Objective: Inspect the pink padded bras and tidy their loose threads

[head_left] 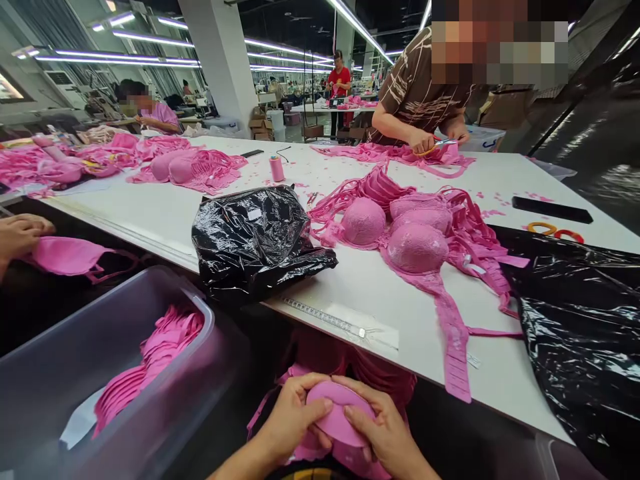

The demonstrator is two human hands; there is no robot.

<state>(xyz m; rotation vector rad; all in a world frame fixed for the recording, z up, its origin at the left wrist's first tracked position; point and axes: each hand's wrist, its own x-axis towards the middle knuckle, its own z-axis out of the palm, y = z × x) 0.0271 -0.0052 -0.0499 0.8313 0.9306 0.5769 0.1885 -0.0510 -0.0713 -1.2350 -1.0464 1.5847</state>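
A pink bra cup (340, 417) is between my two hands, below the table's front edge. My left hand (300, 413) grips its left side, with the thumb pressed on the smooth inner face. On the other side my right hand (377, 417) holds it the same way, thumb on the cup and fingers behind. More pink bra fabric hangs around and beneath my hands, partly hidden by them. On the white table (360, 300) ahead lies a stack of pink lace bras (417, 247), straps and bands spread to the right.
A black plastic bag (255, 233) and a measuring tape (325, 317) lie near the table edge. At left stands a grey bin (200, 293) with pink pieces (150, 367). Another person's hand (23, 233) holds pink fabric there. Across the table a person (415, 100) uses scissors.
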